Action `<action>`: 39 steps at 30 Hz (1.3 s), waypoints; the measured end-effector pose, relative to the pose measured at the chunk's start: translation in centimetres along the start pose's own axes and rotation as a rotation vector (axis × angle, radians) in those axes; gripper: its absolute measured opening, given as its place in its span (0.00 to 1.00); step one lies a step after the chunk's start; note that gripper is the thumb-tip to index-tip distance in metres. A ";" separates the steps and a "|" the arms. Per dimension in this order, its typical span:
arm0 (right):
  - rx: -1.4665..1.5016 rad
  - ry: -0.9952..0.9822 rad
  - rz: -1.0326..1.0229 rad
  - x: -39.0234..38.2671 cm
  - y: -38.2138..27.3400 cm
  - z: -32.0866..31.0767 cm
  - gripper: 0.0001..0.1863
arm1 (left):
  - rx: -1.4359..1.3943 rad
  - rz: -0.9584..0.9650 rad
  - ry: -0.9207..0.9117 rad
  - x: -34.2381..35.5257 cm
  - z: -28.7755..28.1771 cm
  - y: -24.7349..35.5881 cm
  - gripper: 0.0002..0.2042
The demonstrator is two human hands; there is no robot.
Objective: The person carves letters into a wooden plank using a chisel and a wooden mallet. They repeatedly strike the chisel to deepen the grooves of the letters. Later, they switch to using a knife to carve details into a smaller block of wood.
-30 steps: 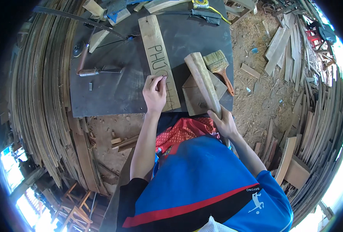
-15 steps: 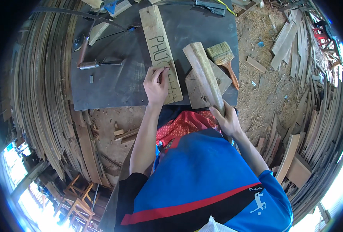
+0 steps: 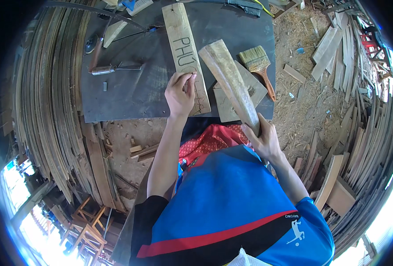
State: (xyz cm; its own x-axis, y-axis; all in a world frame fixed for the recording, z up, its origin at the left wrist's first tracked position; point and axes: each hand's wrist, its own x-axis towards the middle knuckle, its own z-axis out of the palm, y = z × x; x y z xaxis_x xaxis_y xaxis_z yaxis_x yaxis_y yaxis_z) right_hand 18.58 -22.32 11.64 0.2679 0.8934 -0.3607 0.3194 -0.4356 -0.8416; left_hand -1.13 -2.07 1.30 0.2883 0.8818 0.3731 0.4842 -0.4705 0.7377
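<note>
A pale board (image 3: pixel 174 27) with dark hand-drawn markings lies lengthways on the dark worktop (image 3: pixel 130 97). Over its lower half my left hand (image 3: pixel 179 93) is pinched on something small that I cannot make out, fingertips at the markings. My right hand (image 3: pixel 264 137) grips the near end of a thick worn wooden bar (image 3: pixel 226 75), angled away to the upper left over a square wooden block (image 3: pixel 227 111). A wide wooden-handled brush (image 3: pixel 262 68) rests beside the block. Left of the board are a tool with a round handle (image 3: pixel 103 70) and a small metal piece (image 3: pixel 104 86).
A saw blade (image 3: pixel 85 12), offcuts (image 3: pixel 114 31) and a dark tool (image 3: pixel 245 9) lie along the worktop's back. Long stacked planks (image 3: pixel 50 111) line the left, more (image 3: pixel 378 146) the right. Loose boards (image 3: pixel 327 48) lie on the sawdust-strewn floor. Wooden chairs (image 3: pixel 83 232) stand at lower left.
The worktop has moved up in the view. The far end of the bar in my right hand has swung leftward, toward the board. My left hand stays pinched at the markings.
</note>
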 end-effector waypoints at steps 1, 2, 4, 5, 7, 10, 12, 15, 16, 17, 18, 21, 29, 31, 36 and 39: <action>-0.005 0.020 -0.066 -0.1 -0.3 0.0 0.21 | 0.024 0.037 0.009 0.0 -0.1 -0.1 0.03; -0.020 0.000 -0.046 0.0 -0.9 -0.2 0.23 | 0.049 0.073 0.017 0.1 -0.1 -0.3 0.03; -0.053 -0.030 0.006 -0.1 -2.3 -0.6 0.26 | 0.076 0.106 0.023 0.1 0.0 -0.1 0.03; -0.126 -0.048 0.007 0.0 -2.0 -0.5 0.26 | 0.087 0.102 0.024 0.1 0.0 0.0 0.03; -0.271 -0.086 -0.005 0.9 -0.9 -0.3 0.28 | 0.130 0.119 0.036 0.2 -0.1 0.1 0.04; -0.326 -0.117 0.040 1.3 0.0 -0.5 0.29 | 0.187 0.132 0.036 -0.2 -0.3 0.3 0.03; -0.241 -0.085 0.000 0.7 -0.7 -0.6 0.28 | 0.173 0.098 0.024 -0.1 -0.3 0.6 0.02; -0.244 -0.037 -0.104 0.4 0.0 -0.2 0.28 | 0.179 0.110 0.039 -0.1 -0.2 0.4 0.03; -0.267 -0.014 -0.148 0.5 0.5 0.0 0.28 | 0.179 0.119 0.045 0.0 -0.1 0.3 0.03; -0.376 -0.065 -0.091 0.8 1.0 0.0 0.28 | 0.186 0.130 0.056 0.1 0.0 0.3 0.03; -0.385 -0.077 -0.089 0.9 0.9 -0.2 0.27 | 0.198 0.136 0.067 0.1 -0.2 0.2 0.03; -0.348 -0.086 -0.090 1.1 0.4 -0.4 0.27 | 0.169 0.128 0.056 -0.3 -0.3 0.3 0.03; -0.451 -0.107 -0.053 1.0 1.1 -0.4 0.26 | 0.136 0.109 0.067 -0.2 0.0 0.1 0.05; -0.350 -0.090 -0.015 0.8 0.1 -0.8 0.26 | 0.150 0.044 0.001 -0.1 -0.3 0.8 0.04; -0.183 -0.023 0.001 1.1 -0.5 -1.2 0.24 | 0.105 0.084 0.049 0.0 0.1 0.3 0.04; -0.106 -0.032 0.054 0.9 0.6 -0.3 0.24 | 0.089 0.029 0.052 0.0 0.3 0.2 0.03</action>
State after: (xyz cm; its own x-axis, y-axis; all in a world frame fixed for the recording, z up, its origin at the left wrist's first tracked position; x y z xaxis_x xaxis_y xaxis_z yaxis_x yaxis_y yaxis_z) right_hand 19.30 -21.84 10.98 0.2586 0.8707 -0.4184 0.4001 -0.4908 -0.7740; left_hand -0.76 -2.13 1.23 0.2615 0.8672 0.4237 0.5488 -0.4947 0.6739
